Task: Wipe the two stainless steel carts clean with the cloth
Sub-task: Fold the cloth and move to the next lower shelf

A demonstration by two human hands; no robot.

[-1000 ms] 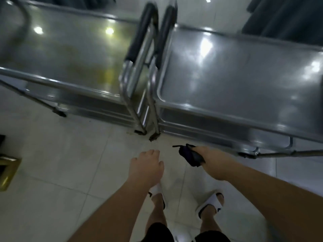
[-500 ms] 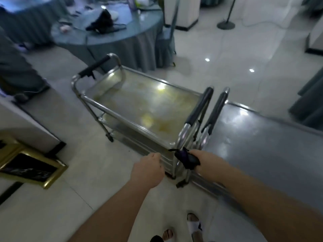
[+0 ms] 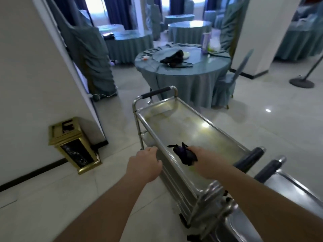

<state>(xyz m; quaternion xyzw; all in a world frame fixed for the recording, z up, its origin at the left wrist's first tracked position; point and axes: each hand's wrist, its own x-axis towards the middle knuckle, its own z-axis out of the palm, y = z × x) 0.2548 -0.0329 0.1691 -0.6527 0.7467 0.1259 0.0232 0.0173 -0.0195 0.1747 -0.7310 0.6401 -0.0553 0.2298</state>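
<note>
Right hand (image 3: pixel 207 161) over near end of left cart's top tray (image 3: pixel 195 131), fingers curled round dark cloth (image 3: pixel 184 155); cloth bunched, just above tray surface, contact not clear. Left hand (image 3: pixel 144 165) at tray's near side rail (image 3: pixel 167 159), fingers bent toward it; whether wrapped round rail or only resting against it, cannot tell.

Step judged: start of wiping left cart's top tray. Yellowish smears across most of tray, so little or nothing done here by the look of it. Next move calls for: cloth pressed flat to steel, strokes run from near end toward far handle (image 3: pixel 156 92), left hand steadying cart against rolling. Lower shelves mostly hidden under top tray; state unknown.

Second cart (image 3: pixel 286 194) at lower right, butted end to end with first, padded handles (image 3: pixel 250 159) of both side by side. Only a corner of its tray in view; looks greyer, less stained. Handles likely to block strokes at that end.

Left, against wall: gold-trimmed bin (image 3: pixel 73 145) on floor, well clear of cart. Beyond far handle: round worktop (image 3: pixel 183 70) in blue cloth, dark bag (image 3: pixel 173 58) and small items on it, covered chair (image 3: pixel 225 86) beside. Chair and worktop near cart's far end; could crowd reach there. Stand base (image 3: pixel 301 82) far right. More draped tables and curtains farther back.
</note>
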